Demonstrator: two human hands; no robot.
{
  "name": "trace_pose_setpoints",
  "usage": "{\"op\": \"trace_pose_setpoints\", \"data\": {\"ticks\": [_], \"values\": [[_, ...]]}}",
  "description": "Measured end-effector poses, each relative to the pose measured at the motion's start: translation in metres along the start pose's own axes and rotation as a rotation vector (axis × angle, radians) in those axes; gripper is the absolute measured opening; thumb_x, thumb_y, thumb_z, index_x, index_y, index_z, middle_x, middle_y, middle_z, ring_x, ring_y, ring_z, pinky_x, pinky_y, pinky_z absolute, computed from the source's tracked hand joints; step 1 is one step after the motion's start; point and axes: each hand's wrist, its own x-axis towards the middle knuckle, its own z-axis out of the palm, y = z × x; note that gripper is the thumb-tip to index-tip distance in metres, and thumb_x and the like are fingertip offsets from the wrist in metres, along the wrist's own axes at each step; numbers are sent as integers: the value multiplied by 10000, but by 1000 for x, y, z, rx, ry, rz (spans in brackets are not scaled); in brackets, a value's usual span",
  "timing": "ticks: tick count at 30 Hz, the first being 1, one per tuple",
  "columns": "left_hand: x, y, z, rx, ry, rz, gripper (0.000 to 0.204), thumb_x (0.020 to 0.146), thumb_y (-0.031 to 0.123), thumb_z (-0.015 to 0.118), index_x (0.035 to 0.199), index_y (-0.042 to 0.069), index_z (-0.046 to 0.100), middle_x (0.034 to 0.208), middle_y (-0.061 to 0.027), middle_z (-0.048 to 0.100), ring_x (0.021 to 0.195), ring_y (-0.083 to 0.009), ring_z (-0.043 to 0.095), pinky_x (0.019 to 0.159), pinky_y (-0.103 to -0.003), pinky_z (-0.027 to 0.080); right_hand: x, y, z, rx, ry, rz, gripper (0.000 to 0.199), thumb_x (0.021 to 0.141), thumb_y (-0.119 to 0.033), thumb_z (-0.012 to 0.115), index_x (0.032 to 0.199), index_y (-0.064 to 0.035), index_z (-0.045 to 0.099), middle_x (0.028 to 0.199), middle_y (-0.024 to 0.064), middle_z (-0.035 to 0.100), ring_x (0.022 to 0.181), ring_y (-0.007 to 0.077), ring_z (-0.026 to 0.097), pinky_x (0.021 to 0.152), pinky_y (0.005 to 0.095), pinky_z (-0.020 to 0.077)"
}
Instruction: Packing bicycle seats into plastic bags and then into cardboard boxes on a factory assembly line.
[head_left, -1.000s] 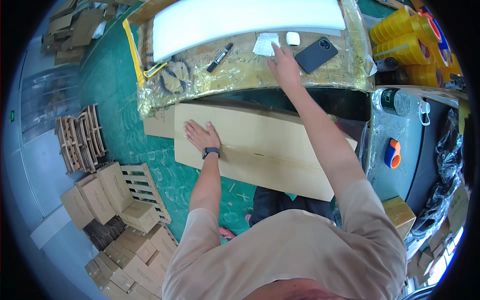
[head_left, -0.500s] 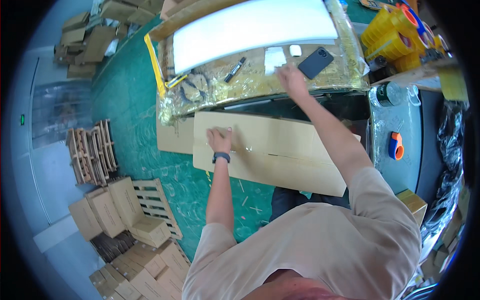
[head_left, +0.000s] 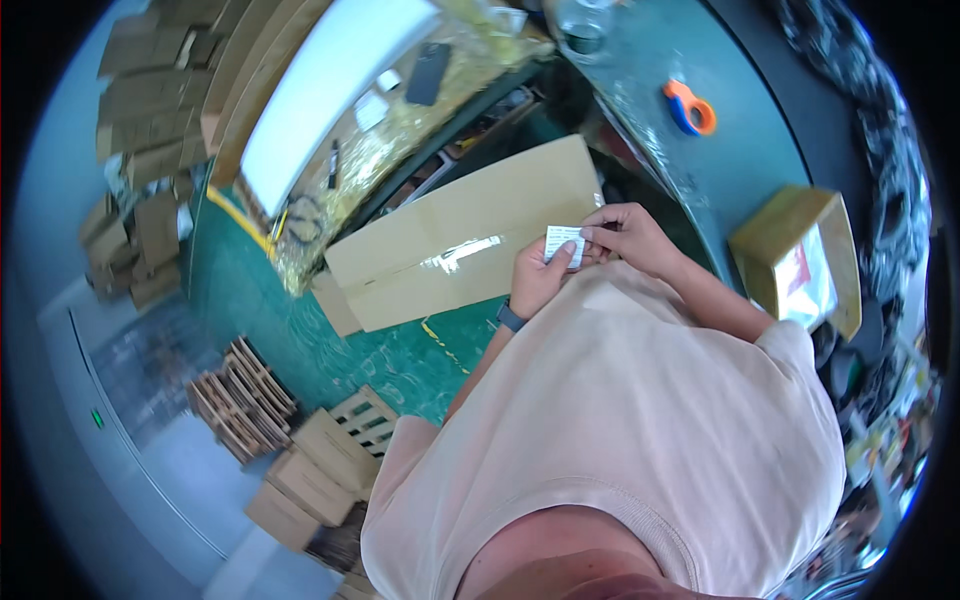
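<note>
Close to my body, a small white printed label (head_left: 562,240) is held between both hands. My left hand (head_left: 538,278) grips its lower part with the thumb on top. At the label's right edge the fingers of my right hand (head_left: 632,238) are pinched on it. Just beyond the hands lies a long closed cardboard box (head_left: 460,235), slanting up to the right, with shiny clear tape along its middle. More white labels (head_left: 371,110) rest on the worktable beside a small white object (head_left: 389,79) and a dark phone (head_left: 428,74).
A black marker (head_left: 333,165) and white sheeting (head_left: 325,90) lie on the tape-covered worktable. On the right bench sit an orange-and-blue tape roll (head_left: 690,108) and an open carton (head_left: 800,255). Wooden pallets (head_left: 240,400) and stacked cartons (head_left: 320,465) stand at the lower left.
My right hand has come back from the labels on the worktable to my body. My left hand has left the box and both now hold a label. The view has turned right.
</note>
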Motion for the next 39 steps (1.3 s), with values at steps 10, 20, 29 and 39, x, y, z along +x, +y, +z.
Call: {"op": "trace_pose_setpoints", "data": {"ticks": [10, 20, 29, 39], "values": [[32, 10, 85, 91, -152, -291, 320, 1138, 216, 614, 1351, -20, 652, 1166, -117, 787, 997, -176, 777, 843, -327, 661, -69, 18, -86, 485, 29, -25, 111, 971, -78, 804, 979, 32, 788, 811, 81, 759, 673, 109, 681, 603, 246, 521], [49, 8, 96, 481, 104, 226, 418, 1075, 200, 716, 1406, -1, 561, 1295, -122, 684, 1170, -180, 685, 941, -351, 629, -65, 7, -82, 501, 105, -191, 147, 914, -45, 837, 845, 29, 731, 708, 51, 660, 575, 97, 572, 503, 275, 409], [37, 42, 104, 90, -100, -135, 301, 1066, 242, 736, 1243, 25, 625, 1113, -82, 733, 956, -183, 743, 875, -355, 658, -71, 1, -74, 475, 41, -215, 117, 896, -15, 830, 845, 24, 732, 730, 71, 701, 597, 107, 601, 525, 269, 445], [24, 48, 98, -187, -376, -395, 384, 1065, 255, 729, 1345, 11, 632, 1157, -140, 764, 1009, -232, 780, 904, -373, 668, -89, -10, -79, 671, -295, 3, 209, 884, -15, 876, 812, -8, 680, 731, 96, 731, 574, 99, 660, 524, 204, 497]]}}
